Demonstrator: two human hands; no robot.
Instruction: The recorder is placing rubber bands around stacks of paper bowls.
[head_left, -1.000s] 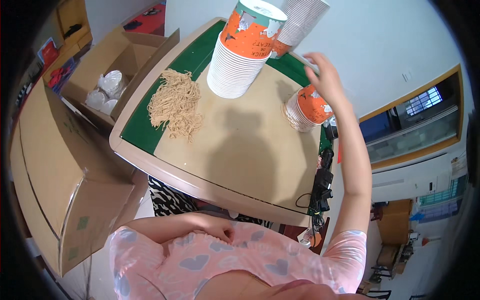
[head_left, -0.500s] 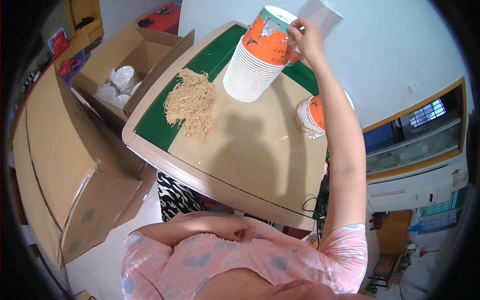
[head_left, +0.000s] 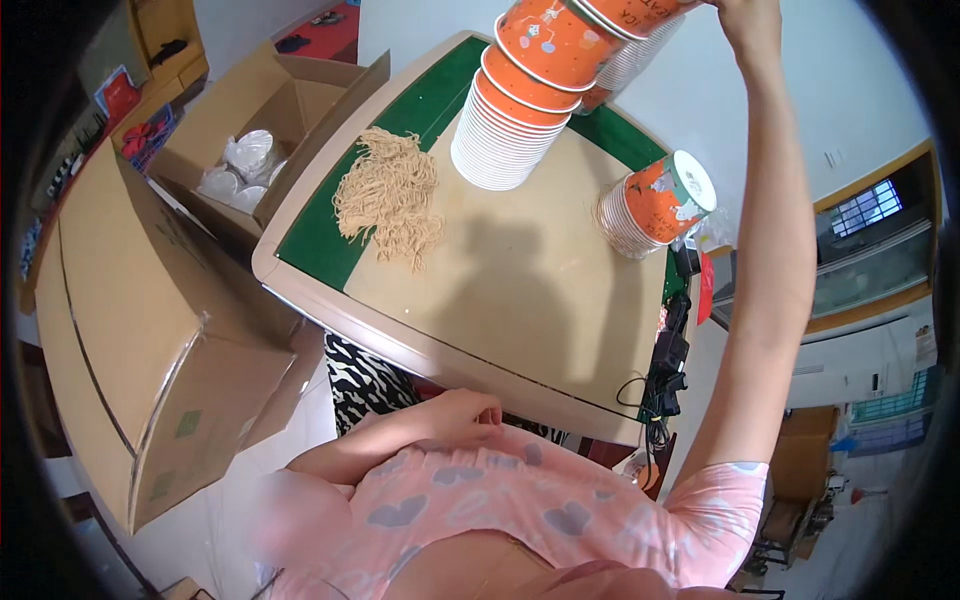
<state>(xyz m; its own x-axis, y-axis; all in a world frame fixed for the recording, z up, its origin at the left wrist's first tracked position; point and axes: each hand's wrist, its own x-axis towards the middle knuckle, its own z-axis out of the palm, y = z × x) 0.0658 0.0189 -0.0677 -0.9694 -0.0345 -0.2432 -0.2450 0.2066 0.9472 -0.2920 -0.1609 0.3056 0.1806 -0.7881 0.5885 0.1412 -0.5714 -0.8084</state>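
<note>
My right hand [head_left: 748,25], at the top edge, grips the end of an orange paper bucket [head_left: 630,14] tilted off the tall stack; its fingertips are partly cut off. Below, another orange bucket [head_left: 553,45] sits partly pulled up from the nested paper buckets [head_left: 505,143], whose white rims lie close together. My left hand [head_left: 470,410] rests near my body at the table's near edge, fingers curled, with nothing visible in it. Left of the stack lies a bundle of beige strings [head_left: 385,195]. A shorter upside-down bucket stack [head_left: 655,208] stands to the right, strings beside its rims.
The table [head_left: 500,330] has a green-and-tan top. Behind the tall stack are wrapped whitish cups [head_left: 640,60]. Black adapters and cables [head_left: 670,355] run along the right edge. An open carton [head_left: 320,110] with wrapped items and a large carton [head_left: 150,330] stand left.
My right hand has moved up and right, drawing the top bucket away from the stack and spreading the upper ones. My left hand has risen slightly toward the table edge.
</note>
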